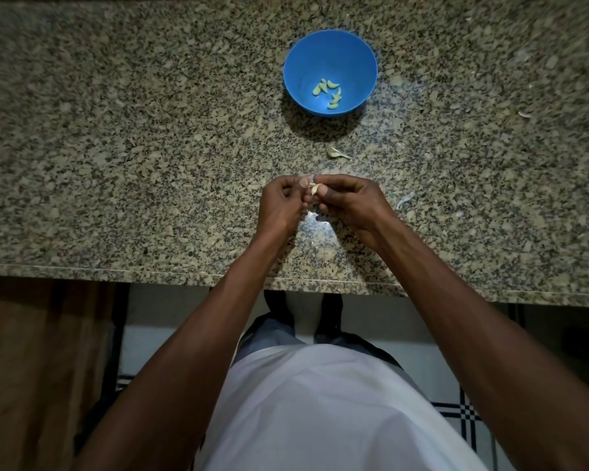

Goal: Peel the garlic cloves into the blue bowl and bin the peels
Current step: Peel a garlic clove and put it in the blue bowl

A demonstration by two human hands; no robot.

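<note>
Head view: speckled grey-brown granite countertop (pixel 150 130) spans frame. Round blue plastic bowl (pixel 330 72) sits beyond hands, several peeled pale garlic cloves (pixel 327 91) on its bottom. Left hand (pixel 281 205) and right hand (pixel 349 203) meet, fingers curled, both pinching small half-skinned garlic clove (pixel 314 189) between fingertips, above counter (bowl well apart). Unpeeled clove (pixel 335 152) lies between bowl and hands. Papery peel scraps (pixel 405 199) beside right hand. Risk: slippery clove squirts from pinch, lands off counter; loose peels scatter.

left hand (pixel 281 202), right hand (pixel 349 202), fingers curled, fingertips meeting
</note>
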